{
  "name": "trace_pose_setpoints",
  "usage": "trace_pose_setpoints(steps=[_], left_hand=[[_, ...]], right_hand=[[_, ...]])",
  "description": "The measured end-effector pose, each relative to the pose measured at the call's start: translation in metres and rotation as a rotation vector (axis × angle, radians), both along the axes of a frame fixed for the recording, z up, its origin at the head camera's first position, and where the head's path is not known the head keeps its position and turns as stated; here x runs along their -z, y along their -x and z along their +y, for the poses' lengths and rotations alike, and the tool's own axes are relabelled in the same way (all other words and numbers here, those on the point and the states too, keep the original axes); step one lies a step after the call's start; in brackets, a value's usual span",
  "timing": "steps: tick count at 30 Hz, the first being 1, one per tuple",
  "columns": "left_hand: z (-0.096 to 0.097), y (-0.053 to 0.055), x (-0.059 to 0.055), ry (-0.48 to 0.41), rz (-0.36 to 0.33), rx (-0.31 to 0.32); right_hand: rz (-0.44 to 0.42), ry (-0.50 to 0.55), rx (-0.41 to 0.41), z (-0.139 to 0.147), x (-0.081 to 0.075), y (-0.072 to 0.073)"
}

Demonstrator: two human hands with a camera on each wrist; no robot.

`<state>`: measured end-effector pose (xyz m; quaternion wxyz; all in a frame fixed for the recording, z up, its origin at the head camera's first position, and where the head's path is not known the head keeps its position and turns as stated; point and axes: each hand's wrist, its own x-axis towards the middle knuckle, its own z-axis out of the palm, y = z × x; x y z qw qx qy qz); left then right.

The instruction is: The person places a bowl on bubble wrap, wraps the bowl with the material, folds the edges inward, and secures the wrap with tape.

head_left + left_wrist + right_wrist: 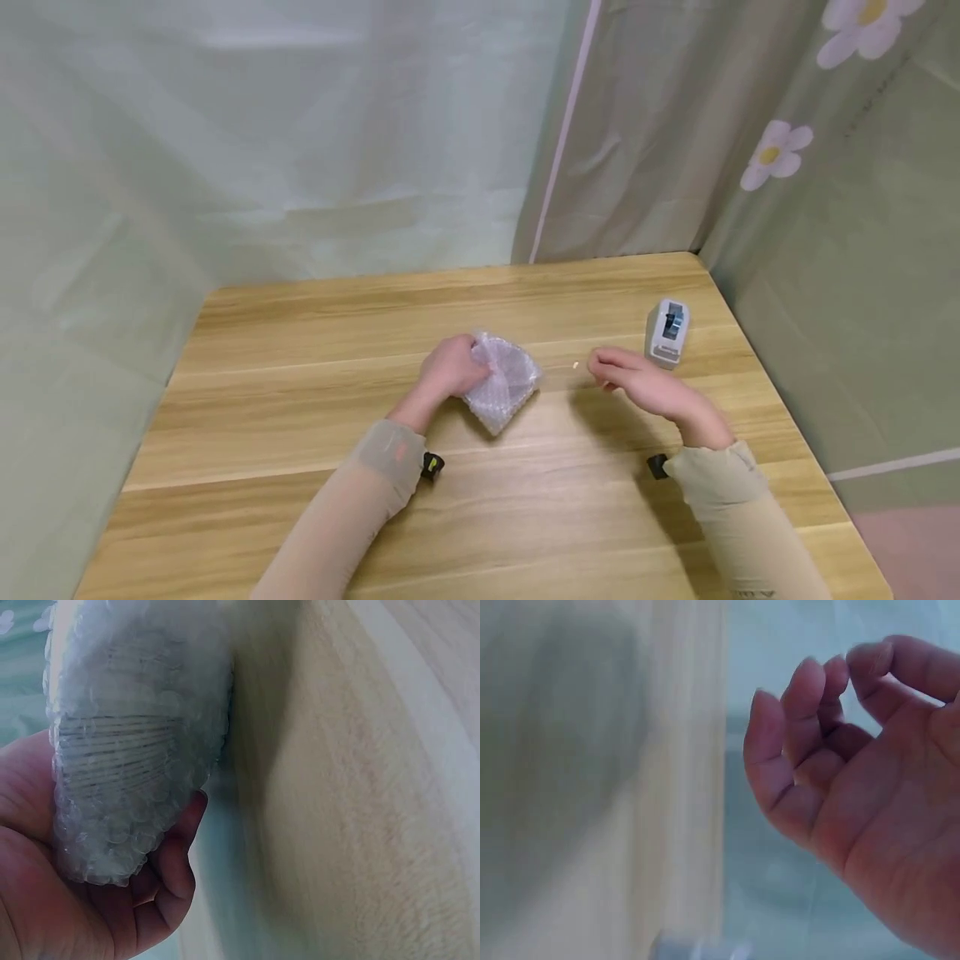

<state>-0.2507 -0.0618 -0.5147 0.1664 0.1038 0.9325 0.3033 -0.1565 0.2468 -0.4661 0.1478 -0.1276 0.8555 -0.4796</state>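
A bundle of bubble wrap point(513, 379) is tilted over the wooden table, left of the right hand. My left hand point(455, 367) grips its left side, with curled fingers beneath the lower end in the left wrist view. Through the bubble wrap point(120, 750) show dark parallel lines; what is inside cannot be made out. Right of the bundle, my right hand point(630, 381) is raised above the table, thumb and forefinger pinched together. A faint clear strip with a glint, apparently tape point(575, 365), runs from these fingertips toward the bundle. In the right wrist view the other fingers point(767, 739) are bent.
A grey tape dispenser point(667, 333) stands near the table's right edge, just beyond the right hand. Pale green curtains point(360, 150) hang behind the wood-grain table point(300, 417) and along its sides.
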Motion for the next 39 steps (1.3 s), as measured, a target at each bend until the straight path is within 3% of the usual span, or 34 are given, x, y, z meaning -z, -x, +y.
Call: trace_pose_setpoints(steps=[8, 14, 15, 21, 22, 28, 29, 32, 35, 36, 39], left_hand=[[0.002, 0.003, 0.004, -0.012, 0.015, -0.018], [0.001, 0.003, 0.003, -0.013, 0.036, -0.014], [0.0, 0.005, 0.008, -0.018, 0.053, -0.007], [0.002, 0.001, 0.006, -0.04, 0.06, -0.022], [0.004, -0.003, 0.0, -0.038, 0.044, -0.032], [0.009, -0.003, 0.002, -0.047, 0.026, -0.029], [0.008, -0.001, 0.004, -0.054, 0.024, -0.022], [0.009, 0.01, 0.024, -0.062, 0.032, -0.012], [0.012, 0.014, 0.03, -0.067, 0.009, -0.016], [0.013, 0.013, 0.03, -0.065, 0.005, -0.021], [0.014, 0.003, 0.011, -0.073, -0.008, -0.027]], right_hand=[[0.101, -0.168, -0.32, -0.073, -0.018, 0.05], [0.179, -0.432, -0.447, -0.108, -0.018, 0.072], [0.19, -0.485, -0.455, -0.111, -0.018, 0.074], [0.221, -0.74, -0.444, -0.126, -0.02, 0.074], [0.223, -0.772, -0.434, -0.127, -0.02, 0.073], [0.241, -0.877, -0.371, -0.13, -0.018, 0.069], [0.245, -0.885, -0.363, -0.131, -0.017, 0.068], [0.267, -0.904, -0.345, -0.131, -0.014, 0.066], [0.308, -0.94, -0.333, -0.131, -0.011, 0.063], [0.33, -0.956, -0.33, -0.131, -0.009, 0.062], [0.403, -1.004, -0.321, -0.131, -0.005, 0.06]])
